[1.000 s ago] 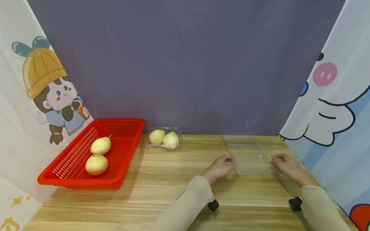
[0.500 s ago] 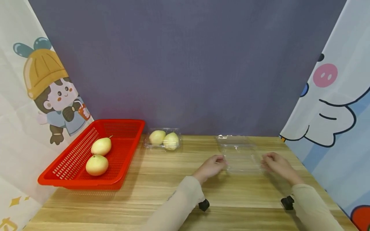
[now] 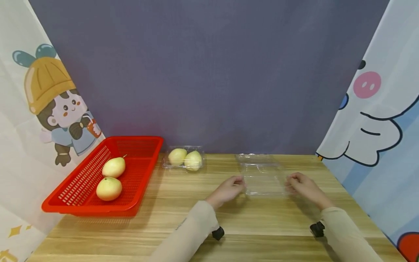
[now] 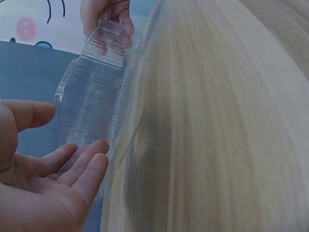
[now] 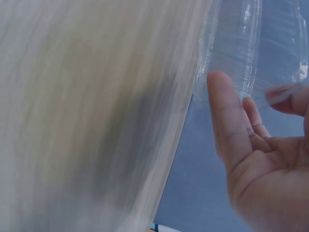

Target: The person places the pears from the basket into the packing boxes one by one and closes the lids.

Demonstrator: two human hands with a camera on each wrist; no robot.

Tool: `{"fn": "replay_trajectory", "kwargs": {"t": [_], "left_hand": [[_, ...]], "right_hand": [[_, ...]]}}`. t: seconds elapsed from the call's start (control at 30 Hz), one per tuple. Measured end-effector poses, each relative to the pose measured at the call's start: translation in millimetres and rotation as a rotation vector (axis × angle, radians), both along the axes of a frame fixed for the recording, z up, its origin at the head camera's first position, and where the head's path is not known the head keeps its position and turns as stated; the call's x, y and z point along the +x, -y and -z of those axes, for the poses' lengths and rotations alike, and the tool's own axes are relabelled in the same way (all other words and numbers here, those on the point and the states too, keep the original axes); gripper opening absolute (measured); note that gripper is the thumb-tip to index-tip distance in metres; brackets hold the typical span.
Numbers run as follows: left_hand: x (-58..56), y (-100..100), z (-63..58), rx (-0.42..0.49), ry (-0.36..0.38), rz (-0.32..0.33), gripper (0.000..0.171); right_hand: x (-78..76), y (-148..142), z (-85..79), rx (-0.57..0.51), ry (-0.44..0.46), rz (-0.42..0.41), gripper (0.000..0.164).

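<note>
Plainly, a clear plastic container (image 3: 264, 181) is held between two hands over the right part of a wooden table (image 3: 183, 214), its far edge seen close to the grey backdrop (image 3: 209, 80). Its left edge is pinched by the left hand (image 3: 227, 188), the thumb set at the rim and the other fingers only loosely bent against the side. The right edge is pinched in the same way by the right hand (image 3: 304, 187), with a modest gap left between thumb and fingers. Whether the tabletop is touched by the container cannot be told. Farther left, near the backdrop, a second clear container (image 3: 166, 164) is set down, and two yellow pears (image 3: 178, 157) are held side by side in it. At the far left of the scene, two more pears (image 3: 109, 189) are contained in a red plastic basket (image 3: 98, 210), one nearer than the other.
</note>
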State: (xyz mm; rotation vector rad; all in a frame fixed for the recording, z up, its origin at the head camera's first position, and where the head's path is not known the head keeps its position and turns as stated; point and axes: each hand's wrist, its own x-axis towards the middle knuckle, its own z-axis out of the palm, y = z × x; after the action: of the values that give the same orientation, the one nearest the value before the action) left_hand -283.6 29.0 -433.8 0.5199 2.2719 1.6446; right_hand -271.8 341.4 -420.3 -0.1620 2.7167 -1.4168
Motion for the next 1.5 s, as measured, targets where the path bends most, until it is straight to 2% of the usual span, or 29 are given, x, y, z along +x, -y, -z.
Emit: {"fn": "replay_trajectory", "kwargs": {"t": [0.33, 0.57, 0.87, 1.17, 1.5], "left_hand": [[-1.8, 21, -1.0, -0.020, -0.005, 0.010, 0.056], [-2.1, 37, -2.6, -0.040, 0.002, 0.019, 0.056], [1.1, 58, -5.8, -0.049, 0.022, 0.012, 0.056], [0.0, 73, -6.6, -0.047, 0.004, 0.001, 0.053], [-0.8, 89, -2.8, -0.071, -0.008, -0.007, 0.057]], "right_hand": [[-4.0, 15, 1.2, -0.033, -0.012, -0.042, 0.042], [-5.8, 27, 3.9, -0.057, 0.029, -0.057, 0.040], [-9.0, 43, 3.4, -0.050, 0.018, -0.088, 0.038], [-11.8, 55, 3.9, -0.081, 0.019, -0.137, 0.039], [-17.0, 69, 4.4, -0.064, 0.005, -0.157, 0.040]]}}
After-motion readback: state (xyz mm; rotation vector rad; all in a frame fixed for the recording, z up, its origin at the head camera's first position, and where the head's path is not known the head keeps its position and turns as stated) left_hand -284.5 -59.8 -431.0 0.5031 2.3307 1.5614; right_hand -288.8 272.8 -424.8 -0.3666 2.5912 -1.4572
